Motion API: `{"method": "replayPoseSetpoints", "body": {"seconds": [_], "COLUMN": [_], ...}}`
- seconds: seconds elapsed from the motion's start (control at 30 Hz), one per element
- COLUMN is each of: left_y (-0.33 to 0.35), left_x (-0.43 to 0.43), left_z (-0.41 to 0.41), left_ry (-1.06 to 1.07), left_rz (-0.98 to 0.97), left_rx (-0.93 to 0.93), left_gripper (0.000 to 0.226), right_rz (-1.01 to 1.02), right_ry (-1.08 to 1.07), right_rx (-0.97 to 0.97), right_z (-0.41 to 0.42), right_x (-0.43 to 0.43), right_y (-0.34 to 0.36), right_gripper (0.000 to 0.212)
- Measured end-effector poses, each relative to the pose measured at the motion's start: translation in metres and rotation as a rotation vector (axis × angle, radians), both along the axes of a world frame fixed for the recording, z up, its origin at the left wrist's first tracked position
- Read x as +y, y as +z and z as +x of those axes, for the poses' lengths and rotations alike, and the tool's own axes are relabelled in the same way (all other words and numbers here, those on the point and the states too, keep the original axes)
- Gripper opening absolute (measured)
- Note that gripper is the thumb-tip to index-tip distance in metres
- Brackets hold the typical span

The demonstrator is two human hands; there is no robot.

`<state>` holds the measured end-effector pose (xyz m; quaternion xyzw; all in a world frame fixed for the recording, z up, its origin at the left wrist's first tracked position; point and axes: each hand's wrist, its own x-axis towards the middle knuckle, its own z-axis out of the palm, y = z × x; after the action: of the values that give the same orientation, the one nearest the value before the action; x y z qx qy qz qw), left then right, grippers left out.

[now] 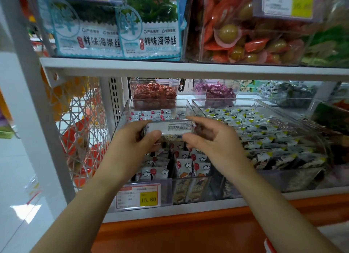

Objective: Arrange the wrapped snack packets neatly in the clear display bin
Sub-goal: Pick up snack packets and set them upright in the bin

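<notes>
Single head-worn wide-angle view, facing forward and downward, close to the lower shelf (188, 211), clear display bin (123, 111) centred in frame

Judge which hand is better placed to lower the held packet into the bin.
Probably left: the left hand clamps the packet with its thumb across it, directly above the bin; the right hand cups its end loosely.

Retail shop. White metal shelving (188, 67) carries clear display bins (118, 126) of wrapped snacks (156, 172), seaweed packets (151, 35), and a printed price tag (139, 197) reading 15.80.
</notes>
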<state>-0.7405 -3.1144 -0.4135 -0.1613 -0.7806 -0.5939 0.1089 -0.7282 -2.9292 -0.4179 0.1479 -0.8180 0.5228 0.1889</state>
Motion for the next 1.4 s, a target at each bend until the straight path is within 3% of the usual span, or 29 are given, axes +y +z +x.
{"method": "replayPoseSetpoints", "body": {"seconds": [0.13, 0.2, 0.33, 0.47, 0.6, 0.67, 0.93, 1.27, 1.4], "left_y": [-0.002, -0.002, -0.002, -0.005, -0.014, -0.016, -0.022, -0.025, -0.035], "left_x": [-0.003, -0.007, -0.003, 0.013, 0.021, 0.022, 0.010, 0.004, -0.003], "left_z": [-0.004, -0.009, -0.026, -0.055, -0.078, -0.082, -0.066, -0.051, -0.042], "left_ry": [0.130, 0.213, 0.221, 0.093, 0.013, -0.009, 0.007, 0.039, 0.062], "left_rz": [-0.058, -0.150, -0.295, -0.660, -1.124, -1.228, -1.164, -1.086, -1.060], "left_rx": [0.044, 0.103, 0.128, 0.177, 0.029, -0.017, 0.010, 0.084, 0.095], "left_gripper": [0.044, 0.044, 0.038, 0.017, 0.038, 0.045, 0.044, 0.049, 0.058], "right_rz": [-0.167, -0.198, -0.184, -0.101, -0.102, -0.104, 0.104, 0.618, 0.784], "right_ry": [-0.167, -0.269, -0.341, -0.363, -0.347, -0.341, -0.353, -0.118, -0.042], "right_rx": [0.134, 0.176, 0.169, 0.233, 0.210, 0.208, 0.264, 0.024, -0.036], "right_z": [-0.007, -0.012, -0.020, -0.023, -0.024, -0.026, -0.042, -0.106, -0.118], "right_x": [0.004, 0.011, 0.018, 0.015, 0.013, 0.014, 0.008, -0.044, -0.054], "right_y": [0.004, 0.004, 0.003, 0.001, 0.000, 0.000, 0.016, 0.033, 0.021], "right_gripper": [0.024, 0.021, 0.037, 0.034, 0.034, 0.034, 0.023, 0.022, 0.032]}}
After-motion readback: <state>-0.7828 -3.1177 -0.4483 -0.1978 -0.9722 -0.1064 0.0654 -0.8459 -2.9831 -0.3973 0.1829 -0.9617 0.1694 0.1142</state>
